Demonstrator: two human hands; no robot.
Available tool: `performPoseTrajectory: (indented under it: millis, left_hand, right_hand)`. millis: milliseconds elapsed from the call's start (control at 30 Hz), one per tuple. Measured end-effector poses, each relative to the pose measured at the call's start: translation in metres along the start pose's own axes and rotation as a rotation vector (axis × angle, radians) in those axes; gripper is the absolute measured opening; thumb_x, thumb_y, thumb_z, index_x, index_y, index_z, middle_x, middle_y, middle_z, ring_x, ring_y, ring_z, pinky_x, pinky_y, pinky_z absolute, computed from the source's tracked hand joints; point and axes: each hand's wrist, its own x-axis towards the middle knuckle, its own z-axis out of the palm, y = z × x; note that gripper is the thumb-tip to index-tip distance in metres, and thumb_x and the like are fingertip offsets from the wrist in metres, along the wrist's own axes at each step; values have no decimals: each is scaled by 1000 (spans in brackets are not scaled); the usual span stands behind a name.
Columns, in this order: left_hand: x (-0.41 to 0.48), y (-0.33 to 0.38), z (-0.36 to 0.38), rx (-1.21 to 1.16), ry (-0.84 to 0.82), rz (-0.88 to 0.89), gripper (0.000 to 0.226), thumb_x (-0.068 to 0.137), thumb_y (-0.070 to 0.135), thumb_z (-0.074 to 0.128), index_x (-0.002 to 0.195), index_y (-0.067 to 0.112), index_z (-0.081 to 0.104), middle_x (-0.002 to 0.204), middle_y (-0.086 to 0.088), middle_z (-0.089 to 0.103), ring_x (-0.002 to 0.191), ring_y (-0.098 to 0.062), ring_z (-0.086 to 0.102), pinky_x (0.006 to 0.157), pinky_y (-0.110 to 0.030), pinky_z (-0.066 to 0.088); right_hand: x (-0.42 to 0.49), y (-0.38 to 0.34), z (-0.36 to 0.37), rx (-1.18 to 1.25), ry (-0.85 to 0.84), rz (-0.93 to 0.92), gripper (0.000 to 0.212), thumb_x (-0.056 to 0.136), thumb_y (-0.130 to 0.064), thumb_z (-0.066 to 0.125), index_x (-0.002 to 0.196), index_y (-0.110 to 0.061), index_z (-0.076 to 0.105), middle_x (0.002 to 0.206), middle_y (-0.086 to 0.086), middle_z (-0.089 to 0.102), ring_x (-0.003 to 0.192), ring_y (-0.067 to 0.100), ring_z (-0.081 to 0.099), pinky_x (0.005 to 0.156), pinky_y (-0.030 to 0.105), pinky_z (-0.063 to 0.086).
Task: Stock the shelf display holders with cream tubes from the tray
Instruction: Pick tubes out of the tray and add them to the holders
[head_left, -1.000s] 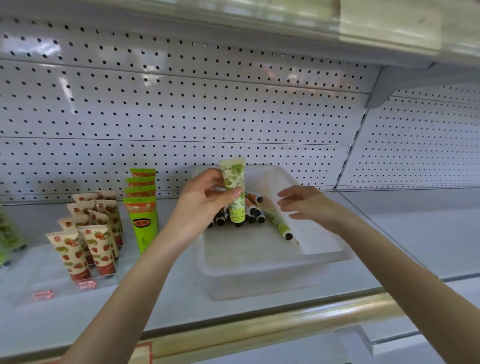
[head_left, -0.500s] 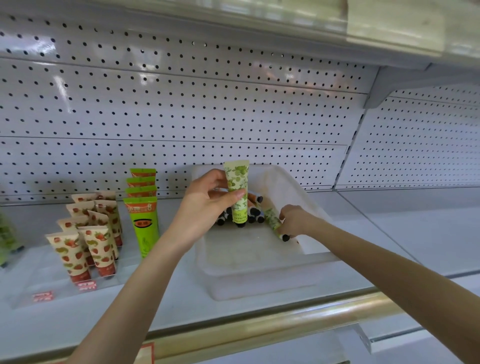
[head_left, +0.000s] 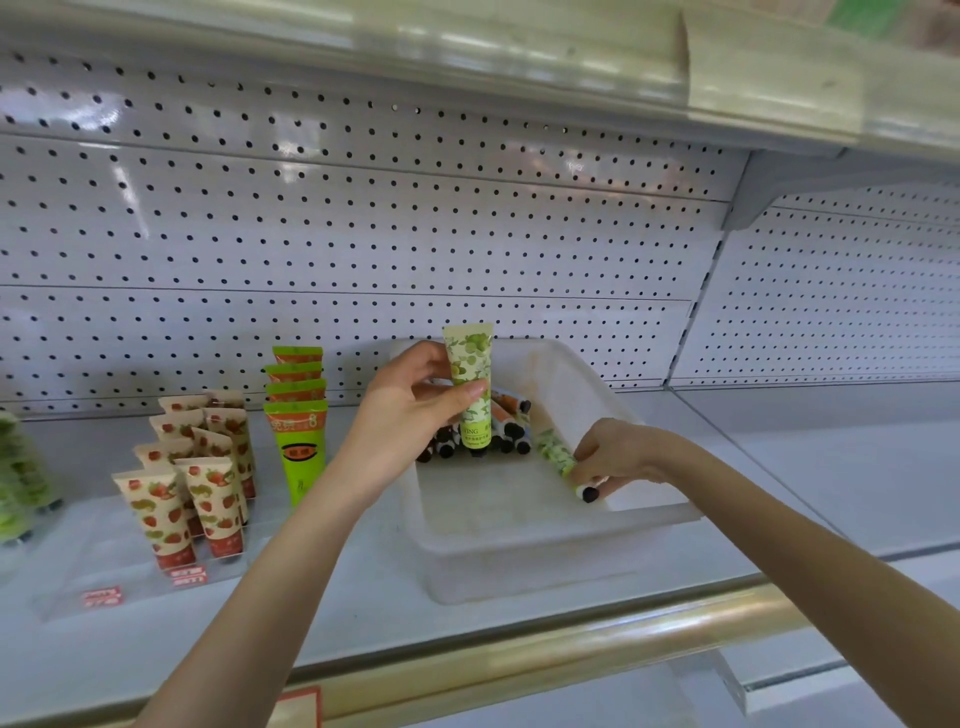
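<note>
Lying tube: a green-flowered cream tube (head_left: 557, 456) rests against the right wall of the white tray (head_left: 519, 540), its long axis running from the back towards me, black cap nearest me
Right hand: my right hand (head_left: 621, 457) is the closer one, curled over that tube's cap end and pinching it
Left hand: my left hand (head_left: 410, 405) grips a matching tube (head_left: 469, 387) upright over the tray, cap down, crimp up
Direction: the clear holder (head_left: 62, 584) sits left of the tray, so I judge both tubes must travel left, and my left hand is nearer it
Stock left: a heap of tubes (head_left: 506, 423) lies at the tray's back
Materials: soft glossy plastic tubes, flat at the crimp and round at the cap; smooth stiff tray; strawberry tubes (head_left: 171, 501) and bright green tubes (head_left: 297, 441) stand upright in rows
</note>
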Motion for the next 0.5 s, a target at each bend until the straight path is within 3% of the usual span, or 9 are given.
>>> performPoseTrajectory:
  millis: [33,100,167,267,367,500]
  left_hand:
    - [0,1,-1,-7,0,0,20,81,12,67,101,14,61,101,-5,67,84,-9,66,74,-29,58]
    - [-1,3,-2,-7,1,1,23,82,11,67,104,10,60,101,-5,66,83,-11,66,75,-31,58]
    - [-2,5,-4,-5,4,8,19,83,12,66,101,12,60,101,-4,66,86,-14,66,74,-31,58]
    - [-5,7,-7,-23,19,35,15,83,12,66,96,15,60,99,-2,67,86,-14,66,71,-28,58]
    - [-9,10,-13,-47,26,62,15,83,11,66,95,18,61,97,2,68,81,-7,67,69,-26,58]
    - [-18,14,-23,-89,43,85,16,82,10,66,95,19,62,91,6,69,80,-6,67,69,-29,58]
  right_hand:
    - [-6,-1,-3,39,-5,-24,13,84,-4,64,76,5,58,76,11,49,67,14,65,81,28,57]
    - [-19,-4,-7,151,3,-82,25,84,-3,65,98,17,59,90,13,54,70,14,65,74,24,58]
    - [-33,-10,-9,264,24,-162,30,84,-3,66,111,7,59,102,10,60,77,15,65,78,26,57]
    - [-56,-22,-2,384,99,-296,24,83,-2,66,106,-9,61,107,9,60,82,16,65,74,23,57]
    - [-73,-31,10,482,161,-379,28,83,-1,66,108,-12,58,106,6,62,81,9,65,67,17,53]
    - [-89,-42,28,600,230,-471,34,80,1,68,107,-14,56,102,1,65,85,7,65,73,20,54]
